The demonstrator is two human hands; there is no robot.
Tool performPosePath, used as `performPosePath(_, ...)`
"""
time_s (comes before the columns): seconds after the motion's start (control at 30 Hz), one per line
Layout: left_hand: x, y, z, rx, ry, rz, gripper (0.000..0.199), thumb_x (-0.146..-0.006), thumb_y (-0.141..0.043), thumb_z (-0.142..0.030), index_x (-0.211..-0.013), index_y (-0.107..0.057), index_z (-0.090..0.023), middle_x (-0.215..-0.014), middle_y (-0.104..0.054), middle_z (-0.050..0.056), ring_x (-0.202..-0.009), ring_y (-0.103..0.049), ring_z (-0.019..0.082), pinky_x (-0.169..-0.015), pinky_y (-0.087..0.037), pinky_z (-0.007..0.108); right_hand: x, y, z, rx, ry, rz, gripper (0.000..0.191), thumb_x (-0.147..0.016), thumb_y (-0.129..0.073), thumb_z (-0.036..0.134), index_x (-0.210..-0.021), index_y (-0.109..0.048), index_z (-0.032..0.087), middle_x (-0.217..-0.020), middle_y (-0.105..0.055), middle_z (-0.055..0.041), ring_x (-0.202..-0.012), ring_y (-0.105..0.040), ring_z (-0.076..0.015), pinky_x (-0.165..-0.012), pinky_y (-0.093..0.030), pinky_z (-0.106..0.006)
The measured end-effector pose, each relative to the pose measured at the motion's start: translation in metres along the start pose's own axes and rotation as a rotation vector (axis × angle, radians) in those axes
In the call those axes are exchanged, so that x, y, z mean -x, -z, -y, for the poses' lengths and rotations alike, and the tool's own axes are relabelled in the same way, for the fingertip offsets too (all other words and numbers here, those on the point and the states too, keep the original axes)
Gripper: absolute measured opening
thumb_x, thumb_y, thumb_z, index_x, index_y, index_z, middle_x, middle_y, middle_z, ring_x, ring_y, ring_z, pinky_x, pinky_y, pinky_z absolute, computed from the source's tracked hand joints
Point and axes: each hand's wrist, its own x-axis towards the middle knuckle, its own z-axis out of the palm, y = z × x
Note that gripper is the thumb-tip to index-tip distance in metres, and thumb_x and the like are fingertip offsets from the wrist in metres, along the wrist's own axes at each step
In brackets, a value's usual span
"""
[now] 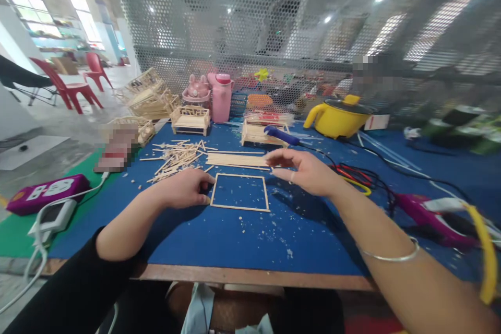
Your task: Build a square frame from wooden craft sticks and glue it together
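Note:
A rectangular frame of thin wooden sticks [240, 209] lies flat on the blue mat. My left hand [186, 188] steadies its left side, with the forefinger at the upper corner and the thumb at the lower one. Beyond the frame is a row of parallel wooden sticks [235, 160]. My right hand [303, 171] hovers at the right end of that row, thumb and fingers apart, with nothing visible between them. A heap of loose sticks [178, 159] sits left of the row. Behind my right fingers, a blue-handled glue tool [282, 135] rests against a small stick-built bed [254, 135].
Another stick-built bed [190, 120] and a pink bottle [222, 99] stand at the back. A yellow pot [340, 119] is back right, with cables [356, 172] nearer. On the left are a phone [117, 148] and a purple power strip [49, 195]. Perforated metal [219, 21] rises behind.

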Motion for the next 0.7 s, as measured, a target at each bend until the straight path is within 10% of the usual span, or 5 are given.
performPosePath(0.3, 0.001, 0.000, -0.002, -0.063, 0.037, 0.021, 0.038, -0.067, -0.056, -0.037, -0.099, -0.064, -0.020, -0.078, -0.061, 0.001, -0.070, -0.054, 0.016, -0.063, -0.039, 0.025, 0.029, -0.017, -0.019, 0.122, -0.145, 0.085, 0.069, -0.055, -0.077, 0.046, -0.113, -0.046, 0.025, -0.120, -0.053, -0.0051, -0.107, -0.052, -0.0251, -0.090, -0.042, -0.038)
performPosePath(0.7, 0.001, 0.000, -0.003, -0.070, 0.041, 0.041, 0.039, -0.068, -0.056, -0.038, -0.101, -0.064, -0.019, -0.080, -0.060, 0.001, -0.072, -0.054, 0.017, -0.064, -0.040, 0.026, 0.024, -0.025, -0.023, 0.123, -0.103, 0.078, 0.067, -0.052, -0.080, 0.040, -0.109, -0.047, 0.026, -0.117, -0.055, -0.0042, -0.111, -0.050, -0.0250, -0.093, -0.040, -0.038)
